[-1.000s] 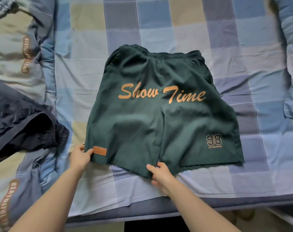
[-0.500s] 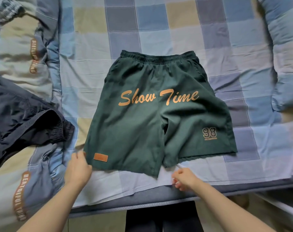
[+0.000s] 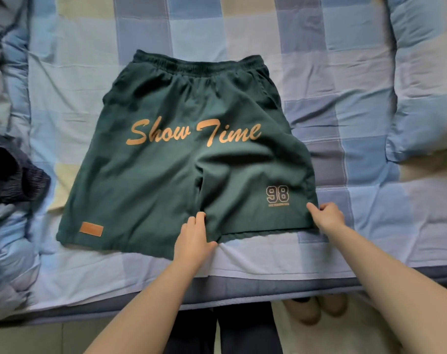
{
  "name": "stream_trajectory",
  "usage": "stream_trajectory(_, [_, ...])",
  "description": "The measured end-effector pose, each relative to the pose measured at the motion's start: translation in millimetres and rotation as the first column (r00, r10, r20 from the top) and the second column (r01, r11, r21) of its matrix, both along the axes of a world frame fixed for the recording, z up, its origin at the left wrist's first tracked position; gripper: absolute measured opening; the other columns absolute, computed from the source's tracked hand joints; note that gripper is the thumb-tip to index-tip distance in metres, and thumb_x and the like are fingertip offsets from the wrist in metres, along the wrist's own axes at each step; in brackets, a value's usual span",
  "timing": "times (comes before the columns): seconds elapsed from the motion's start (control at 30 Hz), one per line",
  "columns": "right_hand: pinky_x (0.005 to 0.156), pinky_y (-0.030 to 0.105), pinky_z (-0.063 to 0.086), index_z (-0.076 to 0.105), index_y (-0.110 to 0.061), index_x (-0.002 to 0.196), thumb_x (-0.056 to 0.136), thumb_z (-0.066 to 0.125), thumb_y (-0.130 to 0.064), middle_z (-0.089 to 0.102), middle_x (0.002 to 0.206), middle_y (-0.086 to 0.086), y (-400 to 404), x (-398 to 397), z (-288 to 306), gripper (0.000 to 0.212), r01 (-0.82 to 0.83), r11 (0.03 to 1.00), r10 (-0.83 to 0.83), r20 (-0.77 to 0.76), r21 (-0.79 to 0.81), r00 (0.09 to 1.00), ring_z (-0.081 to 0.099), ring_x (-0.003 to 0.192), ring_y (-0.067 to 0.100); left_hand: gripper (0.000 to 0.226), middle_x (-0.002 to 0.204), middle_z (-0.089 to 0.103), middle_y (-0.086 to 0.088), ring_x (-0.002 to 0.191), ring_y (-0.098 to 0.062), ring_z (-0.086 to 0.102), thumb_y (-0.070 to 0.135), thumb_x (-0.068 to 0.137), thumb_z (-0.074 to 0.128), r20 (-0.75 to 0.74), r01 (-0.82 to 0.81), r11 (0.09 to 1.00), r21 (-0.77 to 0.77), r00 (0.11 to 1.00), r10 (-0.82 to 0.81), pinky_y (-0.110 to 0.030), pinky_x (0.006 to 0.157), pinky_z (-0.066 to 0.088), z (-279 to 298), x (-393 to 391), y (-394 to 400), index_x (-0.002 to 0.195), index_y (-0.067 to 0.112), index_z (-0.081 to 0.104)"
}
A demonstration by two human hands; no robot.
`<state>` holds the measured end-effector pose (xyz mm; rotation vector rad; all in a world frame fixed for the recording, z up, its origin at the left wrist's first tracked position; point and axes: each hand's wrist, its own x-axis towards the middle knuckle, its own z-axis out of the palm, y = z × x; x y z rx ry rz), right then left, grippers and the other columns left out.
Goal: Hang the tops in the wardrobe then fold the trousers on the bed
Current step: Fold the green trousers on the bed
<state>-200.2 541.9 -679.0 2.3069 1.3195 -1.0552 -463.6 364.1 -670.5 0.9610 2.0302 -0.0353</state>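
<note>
Dark green shorts (image 3: 181,159) lie spread flat on the checked bed sheet (image 3: 340,72), waistband at the far side, with orange "Show Time" lettering and a "98" print on the right leg. My left hand (image 3: 194,236) rests at the hem between the two legs, fingers on the inner edge of the right leg. My right hand (image 3: 327,217) pinches the outer hem corner of that right leg. A dark navy garment (image 3: 10,175) lies crumpled at the left edge.
A blue quilt (image 3: 8,238) is bunched along the left side, and a pillow (image 3: 426,80) lies at the right. The bed's front edge (image 3: 243,290) runs across below my hands. Slippers (image 3: 317,307) sit on the floor under it.
My left hand left the outer hem of the left leg and came to the crotch hem. My right hand shifted right to the outer corner of the right leg.
</note>
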Motion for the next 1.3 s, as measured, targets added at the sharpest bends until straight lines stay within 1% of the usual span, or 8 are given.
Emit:
stream_trajectory(0.13, [0.063,0.032,0.032,0.033,-0.016,0.067,0.094,0.055,-0.028,0.044,0.066,0.003,2,4,-5,0.037,-0.148,0.989,0.146,-0.075,-0.017,0.986,0.043,0.074,0.026,0.027,0.106,0.062,-0.007,0.093,-0.031,0.056,0.003,0.086,0.053,-0.161,0.005,0.999,0.035,0.987,0.001,-0.041,0.072,0.046,-3,13,5,0.109,0.014,0.045])
stream_trajectory(0.27, [0.055,0.023,0.034,0.05,-0.007,0.077,0.094,0.052,-0.01,0.047,0.067,0.004,-4,17,9,0.016,-0.049,0.998,0.061,-0.318,0.046,0.946,0.04,0.07,0.022,0.038,0.102,0.058,-0.01,0.086,-0.036,0.054,-0.009,0.078,0.041,-0.145,0.007,0.995,0.099,0.989,0.007,-0.043,0.068,0.044,10,16,-4,0.109,0.012,0.045])
stream_trajectory(0.4, [0.076,0.03,0.051,0.064,-0.003,0.097,0.095,0.052,-0.004,0.066,0.086,0.009,-26,41,32,0.012,0.122,0.992,-0.1,-0.51,0.011,0.855,0.059,0.078,0.018,0.069,0.107,0.053,-0.013,0.083,-0.035,0.055,-0.015,0.07,0.052,-0.135,0.233,0.946,0.226,0.969,-0.206,-0.044,0.069,0.05,35,10,-30,0.135,0.008,0.051])
stream_trajectory(0.47, [0.068,0.018,0.051,0.064,-0.004,0.094,0.094,0.054,-0.002,0.066,0.08,0.004,-37,56,37,0.011,0.063,0.998,-0.05,-0.501,0.009,0.864,0.06,0.072,0.012,0.074,0.11,0.055,-0.014,0.082,-0.035,0.059,-0.018,0.065,0.061,-0.188,0.343,0.907,0.243,0.934,-0.303,-0.04,0.068,0.053,44,8,-42,0.134,0.01,0.057])
stream_trajectory(0.6, [0.043,0.016,0.049,0.057,0.003,0.091,0.096,0.043,0.007,0.06,0.073,0.016,-49,76,30,0.015,0.025,0.987,-0.085,-0.378,-0.16,0.922,0.058,0.044,0.008,0.069,0.107,0.058,-0.007,0.074,-0.03,0.06,-0.012,0.045,0.082,-0.266,0.506,0.862,0.042,0.837,-0.478,-0.03,0.046,0.051,50,12,-55,0.109,0.012,0.072])
stream_trajectory(0.73, [0.046,0.02,0.038,0.052,-0.009,0.067,0.095,0.046,0.001,0.062,0.067,0.011,-44,89,18,0.03,-0.233,0.902,0.148,-0.246,-0.364,0.958,0.053,0.048,0.014,0.041,0.14,0.036,0.001,0.116,-0.027,0.043,0.016,0.087,0.054,-0.106,0.496,0.806,-0.323,0.827,-0.552,-0.035,0.087,0.047,42,16,-52,0.128,0.022,0.055])
stream_trajectory(0.9, [0.074,0.03,0.045,0.06,-0.012,0.073,0.092,0.053,-0.015,0.07,0.087,0.013,12,59,21,0.02,-0.366,0.912,0.334,-0.182,-0.184,0.925,0.061,0.084,0.027,0.029,0.124,0.045,-0.002,0.114,-0.027,0.042,0.024,0.089,0.048,-0.184,0.521,0.833,-0.187,0.814,-0.55,-0.037,0.086,0.042,35,30,0,0.118,0.019,0.051])
stream_trajectory(1.3, [0.075,0.04,0.047,0.054,-0.013,0.081,0.089,0.047,-0.015,0.051,0.08,0.012,198,-93,1,0.011,-0.178,0.967,0.24,-0.412,0.183,0.879,0.044,0.078,0.019,0.081,0.124,0.045,-0.008,0.109,-0.029,0.042,0.015,0.093,0.049,-0.15,0.671,0.724,0.158,0.741,-0.654,-0.035,0.075,0.032,1,134,155,0.154,0.037,0.001])
